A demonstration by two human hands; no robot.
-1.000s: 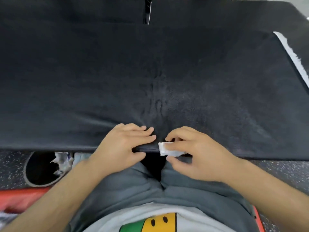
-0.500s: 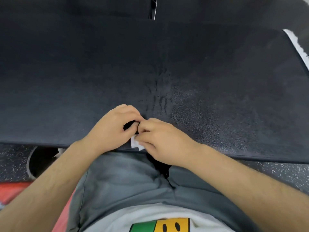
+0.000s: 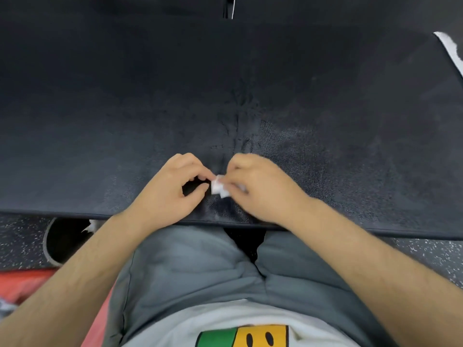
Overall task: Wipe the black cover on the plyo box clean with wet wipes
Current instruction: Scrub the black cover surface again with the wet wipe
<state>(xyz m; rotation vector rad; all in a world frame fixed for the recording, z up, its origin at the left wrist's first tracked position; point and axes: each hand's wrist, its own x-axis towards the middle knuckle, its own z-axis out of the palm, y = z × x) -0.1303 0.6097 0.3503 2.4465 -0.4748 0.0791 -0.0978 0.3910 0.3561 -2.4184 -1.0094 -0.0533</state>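
Note:
The black cover [image 3: 225, 96] spreads over the plyo box and fills the upper part of the view, with damp streaks near its front middle. A small folded white wet wipe [image 3: 219, 189] is just above the cover near its front edge. My right hand [image 3: 260, 189] pinches the wipe from the right. My left hand [image 3: 170, 189] has curled fingers, and its thumb and forefinger pinch the wipe's left corner. Both hands hover over the cover's front middle.
A round black bin [image 3: 65, 241] with crumpled white wipes stands on the speckled floor at lower left, under the box's front edge. A red mat [image 3: 22, 284] lies at the lower left. A white strip [image 3: 451, 51] shows at the cover's right edge.
Both hands moved up from the cover's front edge onto its top. They met at the wipe, and now they have drawn slightly apart with the wipe between them.

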